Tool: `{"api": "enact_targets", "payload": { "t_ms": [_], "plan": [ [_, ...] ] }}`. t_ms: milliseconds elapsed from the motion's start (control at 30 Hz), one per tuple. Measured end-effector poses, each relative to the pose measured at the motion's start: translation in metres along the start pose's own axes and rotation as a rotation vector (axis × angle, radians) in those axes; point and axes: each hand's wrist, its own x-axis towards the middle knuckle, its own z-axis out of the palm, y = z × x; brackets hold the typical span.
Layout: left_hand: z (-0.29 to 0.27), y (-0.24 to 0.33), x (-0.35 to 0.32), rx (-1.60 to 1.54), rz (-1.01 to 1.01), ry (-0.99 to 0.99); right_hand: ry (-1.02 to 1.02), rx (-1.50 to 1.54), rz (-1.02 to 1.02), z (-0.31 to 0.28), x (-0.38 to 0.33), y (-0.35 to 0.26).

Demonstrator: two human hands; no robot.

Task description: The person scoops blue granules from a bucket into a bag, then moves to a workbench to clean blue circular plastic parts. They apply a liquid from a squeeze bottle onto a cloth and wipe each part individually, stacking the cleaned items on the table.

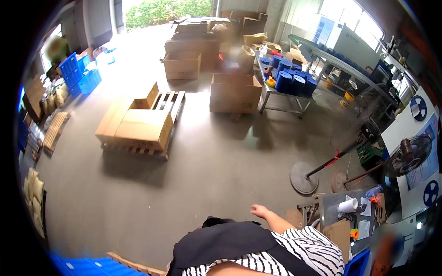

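Only your right hand (259,210) shows, its fingers holding nothing visible; how wide they stand I cannot tell. The grey fan base (300,182) on the floor (207,184) lies ahead and to their right, apart, its one pole (329,163) slanting up rightward. Count one grey base, one rusty base (339,183) beside it, and one white roll (347,205) on the worktop (329,212).
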Motion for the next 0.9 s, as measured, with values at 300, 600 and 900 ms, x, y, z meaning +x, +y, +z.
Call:
{"api": "enact_targets", "payload": {
  "t_ms": [300,600,900],
  "plan": [
    [-0.258,0.387,0.237,-0.5,0.502,0.207,0.103,0.641,0.836,-0.079,0.111,-0.004],
    [-0.354,0.472,0.354,0.321,0.366,0.167,0.115,0.373,0.195,-0.3,0.493,-0.219],
    [-0.447,0.607,0.466,-0.118,-0.103,-0.059,0.249,0.446,-0.109,-0.566,0.793,-0.446]
  ]
}}
